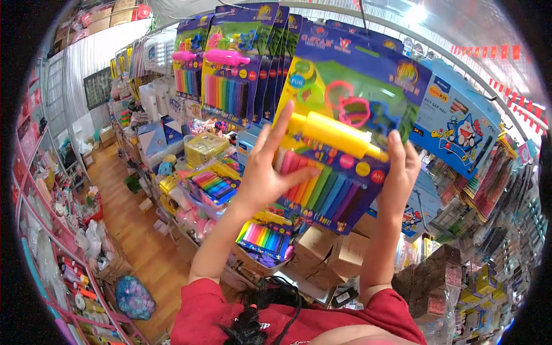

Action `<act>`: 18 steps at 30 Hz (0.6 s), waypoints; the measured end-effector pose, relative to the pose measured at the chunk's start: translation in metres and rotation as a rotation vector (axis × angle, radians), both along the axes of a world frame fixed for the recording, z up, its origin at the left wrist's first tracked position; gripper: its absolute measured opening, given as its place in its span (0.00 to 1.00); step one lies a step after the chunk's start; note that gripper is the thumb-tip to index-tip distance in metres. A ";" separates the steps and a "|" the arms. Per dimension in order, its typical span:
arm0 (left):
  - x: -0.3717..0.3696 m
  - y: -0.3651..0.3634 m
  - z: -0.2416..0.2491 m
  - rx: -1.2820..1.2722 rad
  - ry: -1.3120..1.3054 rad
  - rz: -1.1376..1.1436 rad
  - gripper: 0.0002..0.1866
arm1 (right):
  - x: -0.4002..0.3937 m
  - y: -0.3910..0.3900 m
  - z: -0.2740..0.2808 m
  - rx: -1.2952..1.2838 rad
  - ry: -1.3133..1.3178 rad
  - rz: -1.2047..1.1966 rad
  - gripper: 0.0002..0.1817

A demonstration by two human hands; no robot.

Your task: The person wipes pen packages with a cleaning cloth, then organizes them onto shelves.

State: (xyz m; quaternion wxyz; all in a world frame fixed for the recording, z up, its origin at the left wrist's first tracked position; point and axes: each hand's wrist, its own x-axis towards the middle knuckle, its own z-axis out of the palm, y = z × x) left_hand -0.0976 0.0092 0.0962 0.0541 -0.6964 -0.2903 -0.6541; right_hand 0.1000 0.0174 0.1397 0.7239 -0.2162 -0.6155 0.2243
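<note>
Up in front of me is a blister-card modelling clay set [328,190], tilted, with a yellow rolling pin, shape cutters and a row of coloured clay sticks showing through its front. My left hand [265,172] is closed on its left side, thumb lying across the clay sticks and a finger reaching up beside the rolling pin. The right edge of the card is gripped by my right hand [402,169], fingertips near the pin's end. Similar packs with pink rolling pins [227,57] hang just left of it.
Blue Doraemon boxes [460,123] hang at the right. Below lie more clay packs [264,237], a yellow-lidded plastic box [206,149] and cardboard boxes [351,253]. A wooden-floored aisle [123,201] runs along the left, with a stuffed bag [135,296] beside pink shelving.
</note>
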 end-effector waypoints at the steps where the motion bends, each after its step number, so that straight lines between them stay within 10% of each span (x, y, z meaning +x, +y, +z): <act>1: 0.000 0.005 0.009 0.032 0.001 -0.017 0.51 | -0.002 -0.001 0.012 0.014 0.004 -0.003 0.12; 18: -0.008 0.000 0.051 0.154 -0.024 0.043 0.50 | -0.011 -0.002 0.066 0.125 -0.079 0.135 0.12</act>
